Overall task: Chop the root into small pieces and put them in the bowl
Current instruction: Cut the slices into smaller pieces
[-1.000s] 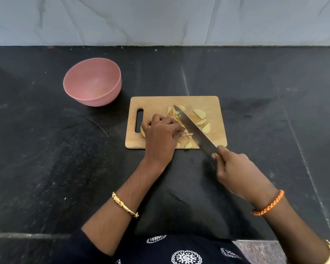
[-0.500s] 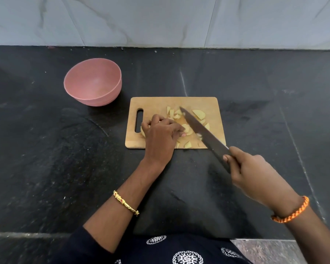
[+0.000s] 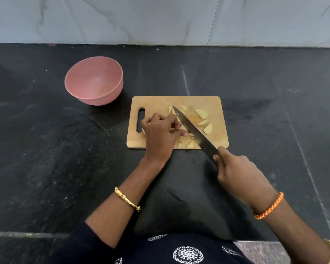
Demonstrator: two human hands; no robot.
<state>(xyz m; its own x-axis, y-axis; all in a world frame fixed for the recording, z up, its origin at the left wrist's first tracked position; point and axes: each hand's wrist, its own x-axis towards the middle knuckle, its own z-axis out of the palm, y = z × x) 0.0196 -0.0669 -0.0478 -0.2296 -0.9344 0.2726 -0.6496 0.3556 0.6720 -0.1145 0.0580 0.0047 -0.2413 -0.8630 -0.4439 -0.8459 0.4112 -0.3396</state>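
Sleeve fabric, dark with white round patterns (image 3: 187,254), fills the bottom edge nearest to you. Above it your two forearms reach over the black stone counter (image 3: 46,159); the left wrist carries a gold bangle (image 3: 127,199) and the right wrist an orange braided band (image 3: 268,206).

Your right hand (image 3: 238,174) is closed around the handle of the kitchen knife (image 3: 193,130), with the thumb and forefinger near the base of the blade. The handle itself is hidden inside your fist. The blade goes diagonally up and to the left across the wooden cutting board (image 3: 152,103), and its tip lies among the pieces at the middle of the board.

Your left hand (image 3: 160,134) rests on the board with the fingers curled under, pressing down on a piece of the root; this piece is almost fully covered, so I can only say it seems pale yellow. The blade stands just beside your left knuckles.

Cut root wedges (image 3: 201,113) lie scattered on the right side of the board, and some small ones near its front edge.

Farther left, apart from the board, the pink bowl (image 3: 120,80) stands upright on the counter. Behind all is a grey marble wall (image 3: 160,20).
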